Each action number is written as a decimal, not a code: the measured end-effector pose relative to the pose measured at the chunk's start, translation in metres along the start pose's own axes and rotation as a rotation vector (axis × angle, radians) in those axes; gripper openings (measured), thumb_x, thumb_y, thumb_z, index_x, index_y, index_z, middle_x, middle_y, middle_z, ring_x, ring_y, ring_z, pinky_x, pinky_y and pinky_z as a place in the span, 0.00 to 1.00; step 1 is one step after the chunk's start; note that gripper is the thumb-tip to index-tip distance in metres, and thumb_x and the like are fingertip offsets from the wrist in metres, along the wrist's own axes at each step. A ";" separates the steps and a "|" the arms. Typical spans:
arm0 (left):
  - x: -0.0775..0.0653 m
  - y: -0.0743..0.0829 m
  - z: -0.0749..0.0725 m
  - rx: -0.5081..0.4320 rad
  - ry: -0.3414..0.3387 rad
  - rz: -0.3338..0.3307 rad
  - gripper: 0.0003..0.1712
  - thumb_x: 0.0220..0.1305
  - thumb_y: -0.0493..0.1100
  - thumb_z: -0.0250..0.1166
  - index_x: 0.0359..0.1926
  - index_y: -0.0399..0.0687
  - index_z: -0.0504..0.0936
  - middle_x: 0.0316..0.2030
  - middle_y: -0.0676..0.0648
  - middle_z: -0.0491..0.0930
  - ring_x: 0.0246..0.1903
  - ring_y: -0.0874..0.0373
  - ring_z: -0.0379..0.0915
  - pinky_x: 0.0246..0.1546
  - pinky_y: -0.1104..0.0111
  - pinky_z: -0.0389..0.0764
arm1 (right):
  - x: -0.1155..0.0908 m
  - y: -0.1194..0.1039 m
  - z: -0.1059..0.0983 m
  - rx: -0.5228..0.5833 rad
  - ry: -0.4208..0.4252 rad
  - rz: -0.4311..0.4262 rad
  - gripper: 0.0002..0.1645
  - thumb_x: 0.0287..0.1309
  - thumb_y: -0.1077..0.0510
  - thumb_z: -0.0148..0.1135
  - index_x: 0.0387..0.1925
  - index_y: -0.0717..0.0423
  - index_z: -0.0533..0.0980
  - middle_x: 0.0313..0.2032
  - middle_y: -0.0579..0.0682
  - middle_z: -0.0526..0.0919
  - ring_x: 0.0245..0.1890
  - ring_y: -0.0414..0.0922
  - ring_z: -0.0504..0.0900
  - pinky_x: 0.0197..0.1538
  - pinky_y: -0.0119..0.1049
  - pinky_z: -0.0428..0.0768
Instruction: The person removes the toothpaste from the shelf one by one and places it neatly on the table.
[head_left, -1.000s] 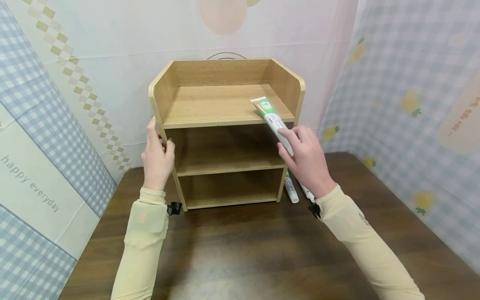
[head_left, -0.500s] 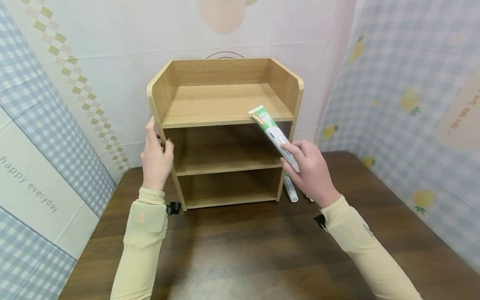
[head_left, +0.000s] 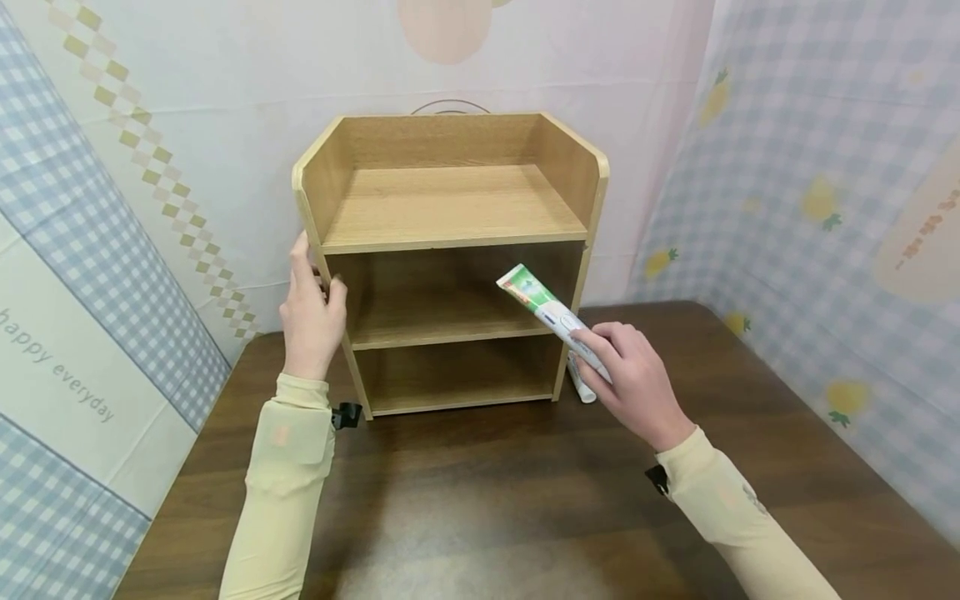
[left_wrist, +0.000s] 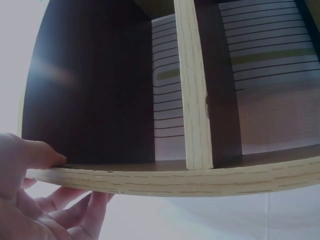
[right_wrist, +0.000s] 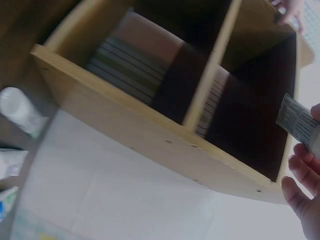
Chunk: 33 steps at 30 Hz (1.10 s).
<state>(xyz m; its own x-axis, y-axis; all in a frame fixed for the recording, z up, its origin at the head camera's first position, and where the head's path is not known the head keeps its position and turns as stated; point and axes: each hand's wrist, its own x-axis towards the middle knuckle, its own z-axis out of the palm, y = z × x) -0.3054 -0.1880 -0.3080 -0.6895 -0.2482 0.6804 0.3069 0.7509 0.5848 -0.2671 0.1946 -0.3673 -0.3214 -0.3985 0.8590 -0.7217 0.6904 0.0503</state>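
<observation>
A wooden shelf unit (head_left: 450,242) with a raised-edge top and two compartments below stands on the table. My left hand (head_left: 311,317) grips its left side panel, thumb on the inner face and fingers outside, as the left wrist view shows. In my right hand (head_left: 633,383) a green and white toothpaste tube (head_left: 551,312) is pinched near its lower end. The tube slants up and left, its flat green end in front of the middle compartment. Another toothpaste tube (head_left: 581,382) lies on the table against the unit's right side, partly hidden by my right hand.
Beside the unit, the right wrist view shows several tubes, among them one with a white cap (right_wrist: 19,107). Patterned cloth (head_left: 810,167) hangs behind and to the right. The dark wooden table (head_left: 480,500) extends in front.
My right hand has moved down and slightly right with the toothpaste tube, from above the top shelf's front edge to before the middle compartment. The left hand keeps its place.
</observation>
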 end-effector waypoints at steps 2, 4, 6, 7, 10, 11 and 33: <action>0.000 0.000 0.000 0.000 0.001 -0.005 0.37 0.67 0.39 0.49 0.73 0.65 0.50 0.45 0.37 0.78 0.30 0.41 0.72 0.30 0.50 0.70 | -0.006 0.001 0.001 -0.003 -0.013 0.000 0.24 0.71 0.46 0.44 0.50 0.59 0.77 0.39 0.57 0.77 0.34 0.51 0.73 0.37 0.45 0.72; 0.000 0.000 -0.001 0.001 0.002 -0.010 0.37 0.67 0.39 0.50 0.73 0.66 0.50 0.45 0.37 0.78 0.30 0.40 0.72 0.31 0.49 0.70 | -0.011 0.002 0.002 -0.002 -0.018 0.005 0.23 0.71 0.47 0.45 0.50 0.59 0.77 0.39 0.57 0.78 0.35 0.51 0.74 0.38 0.45 0.72; 0.000 0.000 0.000 0.001 0.002 -0.013 0.37 0.67 0.40 0.50 0.73 0.66 0.50 0.46 0.38 0.78 0.31 0.40 0.73 0.32 0.48 0.70 | -0.014 0.002 0.003 -0.001 -0.016 0.009 0.22 0.71 0.47 0.46 0.50 0.59 0.77 0.39 0.57 0.78 0.35 0.51 0.75 0.38 0.44 0.73; 0.000 0.000 0.000 0.002 0.002 -0.014 0.37 0.67 0.40 0.50 0.73 0.66 0.50 0.47 0.38 0.77 0.31 0.40 0.72 0.32 0.48 0.70 | -0.016 0.003 0.003 -0.002 -0.013 0.009 0.22 0.71 0.48 0.46 0.49 0.59 0.78 0.39 0.57 0.78 0.36 0.52 0.76 0.38 0.45 0.73; 0.000 0.000 0.000 0.005 0.004 -0.012 0.37 0.67 0.40 0.50 0.73 0.66 0.50 0.47 0.38 0.77 0.30 0.40 0.72 0.31 0.49 0.70 | -0.020 0.004 0.004 -0.003 -0.008 0.012 0.21 0.70 0.49 0.48 0.48 0.59 0.79 0.38 0.57 0.78 0.37 0.54 0.77 0.39 0.46 0.75; 0.000 0.000 0.000 0.005 0.005 -0.010 0.37 0.67 0.40 0.50 0.73 0.65 0.50 0.47 0.37 0.77 0.30 0.40 0.72 0.31 0.49 0.70 | -0.022 0.004 0.004 -0.008 -0.009 0.014 0.21 0.70 0.49 0.48 0.47 0.59 0.79 0.37 0.57 0.78 0.37 0.54 0.77 0.39 0.46 0.75; -0.001 -0.001 0.001 0.015 0.020 0.012 0.36 0.67 0.40 0.51 0.73 0.64 0.51 0.42 0.36 0.78 0.27 0.40 0.71 0.28 0.49 0.70 | -0.079 0.006 -0.025 -0.077 -0.124 0.128 0.29 0.70 0.41 0.41 0.49 0.58 0.78 0.39 0.55 0.78 0.35 0.48 0.73 0.37 0.42 0.70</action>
<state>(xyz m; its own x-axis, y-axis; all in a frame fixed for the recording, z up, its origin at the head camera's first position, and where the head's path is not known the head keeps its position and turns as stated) -0.3060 -0.1880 -0.3094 -0.6724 -0.2514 0.6962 0.3053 0.7626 0.5703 -0.2306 0.2450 -0.4217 -0.4841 -0.3722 0.7919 -0.6227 0.7824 -0.0129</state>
